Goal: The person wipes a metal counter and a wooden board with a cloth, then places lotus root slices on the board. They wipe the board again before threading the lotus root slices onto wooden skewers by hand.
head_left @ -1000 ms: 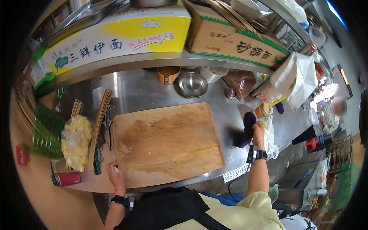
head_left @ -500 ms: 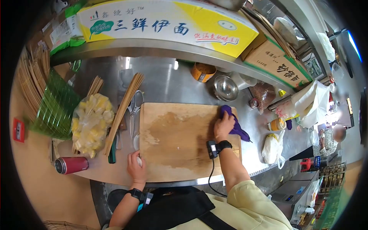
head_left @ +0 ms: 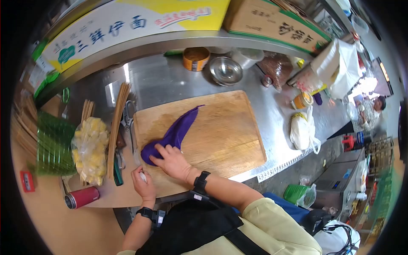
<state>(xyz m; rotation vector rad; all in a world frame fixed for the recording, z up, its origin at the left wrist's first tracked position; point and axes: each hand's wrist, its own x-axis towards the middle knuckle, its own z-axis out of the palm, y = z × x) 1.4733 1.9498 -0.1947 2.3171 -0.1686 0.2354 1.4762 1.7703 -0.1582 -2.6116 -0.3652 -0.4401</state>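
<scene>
My right hand (head_left: 172,161) presses down on a purple cloth (head_left: 178,129), its fingers bent over the bunched end. The cloth lies on a wooden cutting board (head_left: 221,136), near its left side, with a thin tail trailing toward the far edge. At the board's near left corner, my left hand (head_left: 144,185) is closed around a small white object (head_left: 143,177) that I cannot identify. Left of the board lie scissors (head_left: 127,114) and a bundle of wooden skewers (head_left: 117,127). A dark green handle (head_left: 117,176) shows below the skewers.
A bag of yellow chunks (head_left: 90,148) and a red tumbler (head_left: 83,197) stand at the left. Behind the board are a metal bowl (head_left: 226,71) and an orange tin (head_left: 196,58). A white plastic bag (head_left: 301,131) sits right. Boxes line the shelf (head_left: 170,41) above.
My right hand has swept the purple cloth from the board's right side to its left side. The view has turned, and the board appears tilted. My left hand stays by the near left corner.
</scene>
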